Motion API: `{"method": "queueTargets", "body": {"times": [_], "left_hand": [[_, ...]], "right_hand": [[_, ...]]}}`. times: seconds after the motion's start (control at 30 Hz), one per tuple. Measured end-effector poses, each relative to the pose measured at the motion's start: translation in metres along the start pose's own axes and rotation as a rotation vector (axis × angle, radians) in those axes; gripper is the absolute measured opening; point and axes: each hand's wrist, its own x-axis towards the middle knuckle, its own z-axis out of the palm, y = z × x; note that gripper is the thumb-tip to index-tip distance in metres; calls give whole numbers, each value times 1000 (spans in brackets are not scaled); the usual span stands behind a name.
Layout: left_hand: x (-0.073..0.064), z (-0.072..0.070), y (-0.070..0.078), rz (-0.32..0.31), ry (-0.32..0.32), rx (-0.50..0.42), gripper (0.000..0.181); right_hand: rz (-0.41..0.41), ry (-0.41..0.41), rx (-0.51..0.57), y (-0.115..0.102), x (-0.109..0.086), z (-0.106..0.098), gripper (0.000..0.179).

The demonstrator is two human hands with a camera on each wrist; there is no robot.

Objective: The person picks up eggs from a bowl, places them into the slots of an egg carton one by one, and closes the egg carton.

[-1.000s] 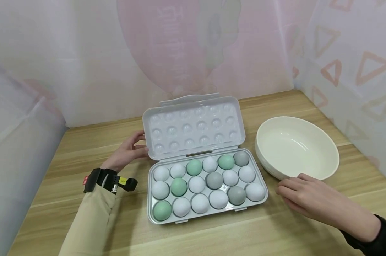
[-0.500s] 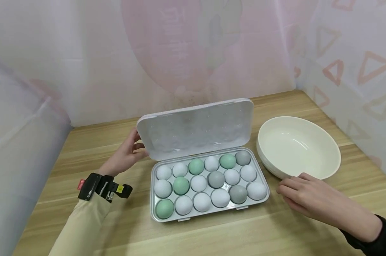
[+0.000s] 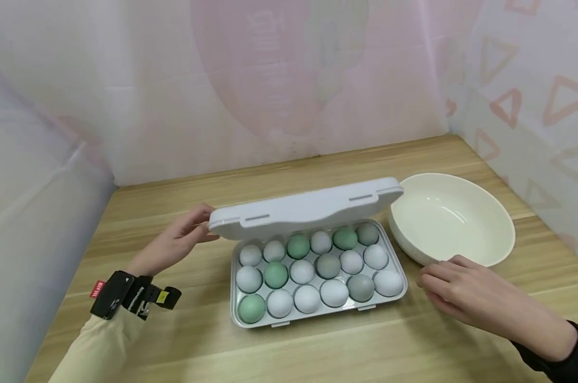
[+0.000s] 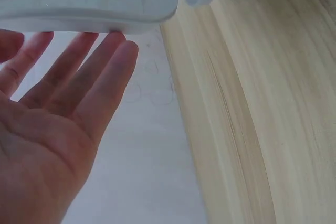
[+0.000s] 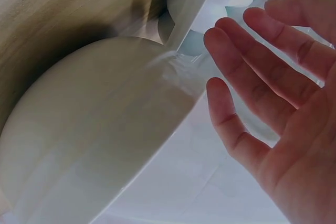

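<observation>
In the head view, an egg box holds rows of white eggs [image 3: 334, 292], green eggs [image 3: 276, 275] and grey eggs [image 3: 361, 288] in its tray [image 3: 317, 313]. Its pale lid [image 3: 312, 206] leans forward over the back row, tilted partway down. At the lid's left end is my left hand [image 3: 171, 244]; its fairly straight fingers [image 4: 102, 77] touch the lid's edge in the left wrist view. My right hand [image 3: 480, 298] is by the front of a cream bowl [image 3: 456, 223], fingers [image 5: 231, 56] loosely bent around nothing.
The bowl stands close to the box's right side, near the lid's right corner. A wooden table [image 3: 193, 340] lies under everything. Pale printed cloth [image 3: 140, 96] walls the back and both sides. A black strap [image 3: 131, 295] circles my left wrist.
The lid has swung from leaning back to tilting forward over the tray, and my left hand has moved with it. My right hand has stayed beside the bowl.
</observation>
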Motion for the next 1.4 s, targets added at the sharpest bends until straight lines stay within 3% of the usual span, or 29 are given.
{"method": "queueTargets", "body": {"times": [0.23, 0.47, 0.7, 1.0, 1.2, 1.4], "left_hand": [[-8, 12, 11, -65, 13, 207, 21], [-16, 31, 16, -26, -19, 310, 14], [-24, 51, 18, -30, -23, 478, 38], [-31, 68, 14, 55, 5, 620, 50], [-32, 74, 15, 41, 21, 651, 53], [-33, 78, 14, 47, 37, 657, 54]], "right_hand": [[-11, 1, 12, -1, -2, 2, 41], [-23, 23, 35, -6, -3, 5, 42], [-23, 31, 42, -14, 1, 7, 35], [-18, 26, 91, -23, 6, 8, 30], [-47, 19, 150, -27, 10, 12, 31], [-104, 146, 175, -33, 21, 18, 29]]}}
